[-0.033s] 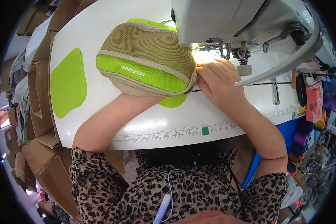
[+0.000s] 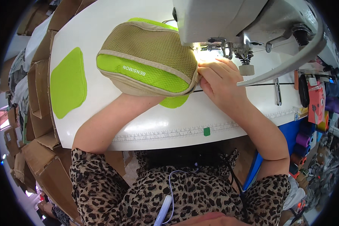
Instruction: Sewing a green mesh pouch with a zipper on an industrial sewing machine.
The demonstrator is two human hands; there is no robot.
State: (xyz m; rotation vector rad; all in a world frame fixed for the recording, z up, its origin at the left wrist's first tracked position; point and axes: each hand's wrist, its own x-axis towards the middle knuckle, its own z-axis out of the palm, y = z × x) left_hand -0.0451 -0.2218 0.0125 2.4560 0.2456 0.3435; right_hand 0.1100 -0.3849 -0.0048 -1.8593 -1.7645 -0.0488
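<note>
A beige mesh and lime-green pouch (image 2: pixel 150 41) with pale binding lies under the head of a sewing machine (image 2: pixel 218 19), its right edge by the lit needle area. My right hand (image 2: pixel 222 79) has its fingers bent together on that edge, just in front of the presser foot, which glare partly hides. My left forearm (image 2: pixel 116 109) goes in beneath the pouch, so my left hand and its fingers are covered by it. Below the pouch a lime-green flap (image 2: pixel 175 101) sticks out.
A lime-green cut piece (image 2: pixel 69 83) lies at the table's left. Cardboard boxes (image 2: pixel 41 90) border that side. Metal tweezers (image 2: pixel 277 92) rest right of my right hand, with thread spools (image 2: pixel 303 139) beyond. A printed ruler strip (image 2: pixel 169 134) runs along the near edge.
</note>
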